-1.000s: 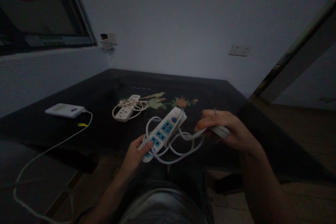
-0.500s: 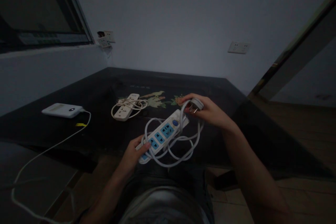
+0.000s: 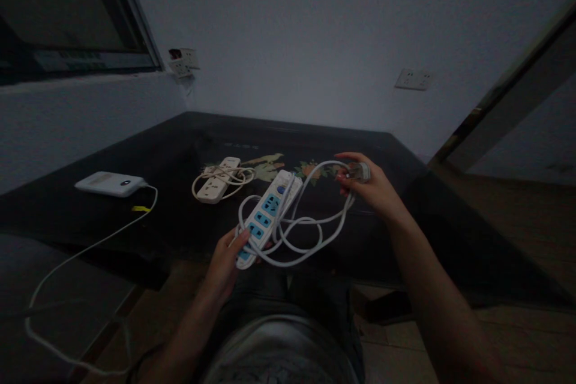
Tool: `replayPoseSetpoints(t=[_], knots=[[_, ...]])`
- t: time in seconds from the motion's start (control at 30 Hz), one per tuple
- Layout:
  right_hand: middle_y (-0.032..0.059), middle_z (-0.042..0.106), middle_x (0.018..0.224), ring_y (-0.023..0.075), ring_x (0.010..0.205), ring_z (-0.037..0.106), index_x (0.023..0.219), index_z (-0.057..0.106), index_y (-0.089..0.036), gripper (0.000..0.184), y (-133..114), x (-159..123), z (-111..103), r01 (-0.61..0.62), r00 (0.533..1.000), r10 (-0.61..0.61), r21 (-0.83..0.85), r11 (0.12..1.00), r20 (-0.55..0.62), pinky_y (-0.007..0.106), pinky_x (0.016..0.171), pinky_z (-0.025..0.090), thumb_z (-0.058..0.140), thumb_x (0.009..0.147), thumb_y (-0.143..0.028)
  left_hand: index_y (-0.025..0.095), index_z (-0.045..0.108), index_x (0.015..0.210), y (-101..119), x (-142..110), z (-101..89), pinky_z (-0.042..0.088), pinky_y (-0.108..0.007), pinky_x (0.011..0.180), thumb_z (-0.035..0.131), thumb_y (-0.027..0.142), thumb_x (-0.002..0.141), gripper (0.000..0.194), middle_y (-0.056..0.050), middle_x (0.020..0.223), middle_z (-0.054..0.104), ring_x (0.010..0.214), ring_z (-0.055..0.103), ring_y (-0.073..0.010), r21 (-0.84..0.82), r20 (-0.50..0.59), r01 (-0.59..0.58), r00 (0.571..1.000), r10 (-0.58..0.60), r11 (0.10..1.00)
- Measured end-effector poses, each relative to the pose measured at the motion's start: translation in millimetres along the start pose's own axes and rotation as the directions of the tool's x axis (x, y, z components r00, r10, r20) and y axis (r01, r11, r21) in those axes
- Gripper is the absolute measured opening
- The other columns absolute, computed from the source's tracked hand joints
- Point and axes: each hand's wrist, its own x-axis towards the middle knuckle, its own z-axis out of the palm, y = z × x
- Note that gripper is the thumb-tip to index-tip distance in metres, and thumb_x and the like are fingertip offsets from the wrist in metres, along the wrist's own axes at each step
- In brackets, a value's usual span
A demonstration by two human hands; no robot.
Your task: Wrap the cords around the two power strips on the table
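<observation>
Evidently, in the head view, the left hand (image 3: 225, 255) grasps the near end of the white power strip (image 3: 263, 219), thumb on top. The strip is slanted over the near part of the black table (image 3: 292, 132); contact with the surface cannot be confirmed. The right hand (image 3: 375, 189) grasps the plug (image 3: 359, 172), its prongs apparently facing the strip. Between them the cord (image 3: 288, 264) hangs in loose loops, partly crossing the sockets. In this inspector's judgement, good handling requires a steady left grip, plug held by its body, loops lifted singly without tugging, and slack kept off the second strip (image 3: 225, 174) beyond.
</observation>
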Motion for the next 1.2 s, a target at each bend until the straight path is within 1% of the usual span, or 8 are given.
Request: replayPoseSetpoints(t=[0.17, 0.27, 0.53, 0.7, 0.87, 1.0, 1.1, 1.2], knots=[[0.0000, 0.066, 0.077, 0.0112, 0.054, 0.062, 0.106, 0.062, -0.017, 0.038, -6, -5, 0, 0.028, 0.999, -0.028, -0.008, 1.000, -0.018, 0.025, 0.052, 0.051, 0.073, 0.072, -0.030, 0.011, 0.066, 0.088, -1, 0, -0.1, 0.052, -0.025, 0.051, 0.078, 0.044, 0.063, 0.043, -0.006, 0.071, 0.073, 0.057, 0.068, -0.0193, -0.001, 0.004, -0.015, 1.000, 0.015, 1.000], [0.0021, 0.069, 0.075, 0.0135, 0.059, 0.066, 0.104, 0.064, -0.015, 0.034, -17, -12, 0, 0.072, 0.995, -0.070, -0.026, 0.997, 0.064, 0.026, 0.056, 0.053, 0.073, 0.074, -0.030, 0.011, 0.066, 0.088, -3, 2, -1.5, 0.051, -0.024, 0.050, 0.079, 0.044, 0.062, 0.044, -0.006, 0.070, 0.073, 0.057, 0.068, -0.0191, -0.001, 0.003, -0.019, 1.000, 0.019, 1.000], [0.0001, 0.070, 0.073, 0.0101, 0.052, 0.063, 0.101, 0.067, -0.019, 0.023, -44, -27, 1, 0.190, 0.952, -0.177, -0.029, 0.981, 0.251, 0.021, 0.048, 0.050, 0.070, 0.079, -0.026, 0.011, 0.069, 0.095, -4, 3, -1.0, 0.052, -0.026, 0.052, 0.079, 0.045, 0.062, 0.049, -0.009, 0.075, 0.074, 0.064, 0.070, -0.0227, 0.050, 0.035, -0.014, 0.999, 0.012, 0.999], [0.0000, 0.069, 0.072, 0.0108, 0.057, 0.065, 0.094, 0.069, -0.019, 0.014, -56, -25, 7, 0.202, 0.894, -0.179, -0.013, 0.979, 0.412, 0.020, 0.050, 0.051, 0.067, 0.081, -0.023, 0.013, 0.071, 0.099, -2, 4, -2.5, 0.053, -0.026, 0.061, 0.081, 0.039, 0.061, 0.047, -0.010, 0.086, 0.075, 0.076, 0.070, -0.0239, 0.162, 0.094, -0.026, 0.996, 0.011, 0.986], [-0.0022, 0.066, 0.065, 0.0072, 0.042, 0.054, 0.089, 0.064, -0.018, 0.015, -54, -9, 12, 0.073, 0.894, -0.087, 0.048, 0.996, 0.439, 0.017, 0.037, 0.042, 0.068, 0.079, -0.028, 0.014, 0.075, 0.093, 3, 3, -7.1, 0.052, -0.026, 0.065, 0.081, 0.031, 0.058, 0.039, -0.010, 0.089, 0.075, 0.078, 0.068, -0.0238, 0.258, 0.227, -0.116, 0.972, 0.056, 0.959], [-0.0074, 0.055, 0.053, 0.0050, 0.035, 0.043, 0.083, 0.063, -0.017, 0.018, -35, 3, 21, -0.056, 0.904, 0.008, 0.100, 0.993, 0.427, 0.016, 0.033, 0.034, 0.070, 0.075, -0.031, 0.016, 0.077, 0.085, 8, -1, -9.5, 0.052, -0.029, 0.068, 0.083, 0.024, 0.049, 0.037, -0.008, 0.081, 0.075, 0.078, 0.067, -0.0264, 0.227, 0.211, -0.112, 0.975, 0.064, 0.967], [-0.0059, 0.057, 0.058, 0.0052, 0.043, 0.047, 0.076, 0.064, -0.016, 0.017, -21, 6, 36, -0.098, 0.907, 0.026, 0.151, 0.984, 0.420, 0.016, 0.040, 0.037, 0.075, 0.067, -0.026, 0.016, 0.076, 0.079, 8, -5, -9.7, 0.053, -0.030, 0.065, 0.085, 0.023, 0.042, 0.038, -0.008, 0.077, 0.074, 0.074, 0.067, -0.0264, 0.185, 0.178, -0.068, 0.983, 0.034, 0.980], [-0.0034, 0.060, 0.061, 0.0079, 0.054, 0.051, 0.068, 0.064, -0.015, 0.018, -9, 4, 59, -0.227, 0.899, 0.084, 0.295, 0.928, 0.429, 0.018, 0.050, 0.042, 0.077, 0.058, -0.022, 0.015, 0.075, 0.082, 3, -5, -7.4, 0.053, -0.029, 0.060, 0.085, 0.031, 0.040, 0.046, -0.009, 0.077, 0.074, 0.071, 0.067, -0.0257, 0.105, 0.158, -0.019, 0.987, 0.002, 0.994]])
